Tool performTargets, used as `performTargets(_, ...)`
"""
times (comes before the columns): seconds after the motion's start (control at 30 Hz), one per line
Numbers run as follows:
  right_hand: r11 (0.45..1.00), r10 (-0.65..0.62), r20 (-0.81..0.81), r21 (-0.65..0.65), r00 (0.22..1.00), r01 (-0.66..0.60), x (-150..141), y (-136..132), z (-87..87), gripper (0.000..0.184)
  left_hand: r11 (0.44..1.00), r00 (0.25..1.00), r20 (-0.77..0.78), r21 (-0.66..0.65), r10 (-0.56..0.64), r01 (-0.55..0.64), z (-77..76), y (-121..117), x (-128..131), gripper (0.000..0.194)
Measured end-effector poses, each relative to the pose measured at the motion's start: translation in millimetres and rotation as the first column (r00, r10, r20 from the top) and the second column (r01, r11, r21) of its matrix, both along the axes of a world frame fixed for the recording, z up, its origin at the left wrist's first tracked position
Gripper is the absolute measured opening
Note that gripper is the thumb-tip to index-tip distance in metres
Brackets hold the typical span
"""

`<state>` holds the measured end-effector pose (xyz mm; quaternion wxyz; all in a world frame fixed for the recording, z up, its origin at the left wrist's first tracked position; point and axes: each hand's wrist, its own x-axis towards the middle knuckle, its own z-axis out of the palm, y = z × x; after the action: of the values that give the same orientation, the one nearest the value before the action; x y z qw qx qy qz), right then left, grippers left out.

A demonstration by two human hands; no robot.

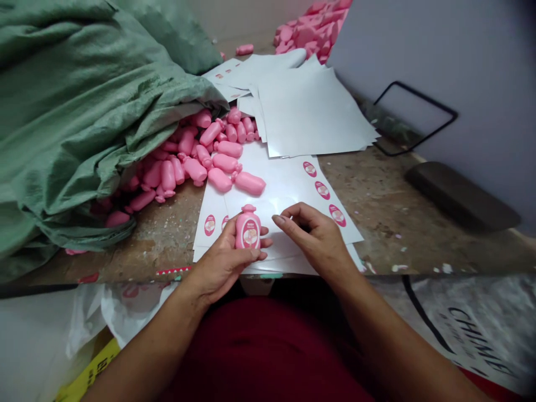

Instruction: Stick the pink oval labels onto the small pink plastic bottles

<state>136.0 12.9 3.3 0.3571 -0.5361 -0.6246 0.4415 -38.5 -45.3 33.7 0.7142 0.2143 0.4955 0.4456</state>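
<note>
My left hand [230, 251] grips a small pink bottle [248, 237] upright, its fingers behind and its thumb across the lower front. An oval label [251, 233] with a pink border sits on the bottle's front. To the right, apart from the bottle, my right hand [316, 237] hovers over the sheets with its fingers loosely curled and thumb stretched out. I see nothing held in it. Beneath both hands lie white label sheets [276, 195], with several oval stickers [322, 190] along the right side and a sticker [210, 225] on the left.
Several pink bottles [184, 162] spill from a green sack [84, 111] onto the table [167, 234] and sheets. Blank-looking white sheets [314, 111] are stacked behind. More pink bottles [310, 30] are heaped at the back. A black wire frame [419, 117] and dark oblong block [460, 195] are at right.
</note>
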Motion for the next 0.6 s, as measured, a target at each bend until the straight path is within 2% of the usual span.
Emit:
performTargets(0.07,1.000,0.009,0.008,-0.003,1.000,-0.009,0.0,-2.1,-1.7,0.030,0.998,0.984,-0.165,-0.003,-0.066,0.067,2.3,-17.3,-27.0,0.067)
performTargets(0.13,1.000,0.010,0.021,-0.010,1.000,-0.010,0.6,-3.2,-3.0,0.032,0.983,0.896,-0.406,-0.044,-0.181,0.179,6.9,-44.2,-65.9,0.061)
performTargets(0.2,1.000,0.013,0.040,-0.017,0.999,-0.012,1.3,-2.8,-5.3,0.036,0.955,0.697,-0.659,-0.125,-0.284,0.271,14.6,-75.9,-107.3,0.050)
performTargets(0.27,1.000,0.011,0.065,-0.002,0.998,-0.010,1.8,-1.7,-9.2,0.040,0.933,0.455,-0.826,-0.220,-0.333,0.284,24.2,-103.5,-141.1,0.050)
performTargets(0.33,1.000,0.005,0.097,0.024,0.995,-0.008,1.9,-0.5,-14.2,0.043,0.918,0.211,-0.908,-0.309,-0.362,0.248,33.4,-118.1,-161.0,0.047)
performTargets(0.37,0.999,0.005,0.118,0.036,0.993,-0.009,1.9,-0.1,-16.6,0.045,0.909,0.122,-0.914,-0.354,-0.386,0.223,37.0,-118.7,-165.4,0.041)
performTargets(0.43,0.998,0.024,0.173,0.054,0.985,-0.033,1.8,0.2,-20.3,0.047,0.904,0.031,-0.916,-0.390,-0.401,0.174,41.4,-105.3,-165.8,0.029)
performTargets(0.47,0.996,0.047,0.203,0.063,0.978,-0.061,1.5,0.2,-21.3,0.047,0.925,0.013,-0.936,-0.346,-0.352,0.155,41.7,-91.7,-163.8,0.027)
performTargets(0.5,0.993,0.076,0.234,0.074,0.969,-0.096,0.9,-0.1,-21.7,0.046,0.954,0.005,-0.964,-0.262,-0.265,0.147,40.7,-74.2,-161.4,0.025)
performTargets(0.53,0.987,0.105,0.264,0.087,0.959,-0.132,-0.1,-0.7,-21.4,0.044,0.982,-0.006,-0.993,-0.114,-0.115,0.153,38.3,-53.5,-159.6,0.022)
performTargets(0.57,0.980,0.136,0.293,0.098,0.946,-0.171,-1.6,-1.6,-20.6,0.043,0.983,-0.007,-0.997,0.073,0.075,0.166,34.7,-30.9,-158.9,0.024)
performTargets(0.6,0.972,0.168,0.319,0.105,0.933,-0.211,-3.4,-2.7,-19.4,0.041,0.957,0.051,-0.980,0.198,0.192,0.210,30.3,-7.5,-159.1,0.032)
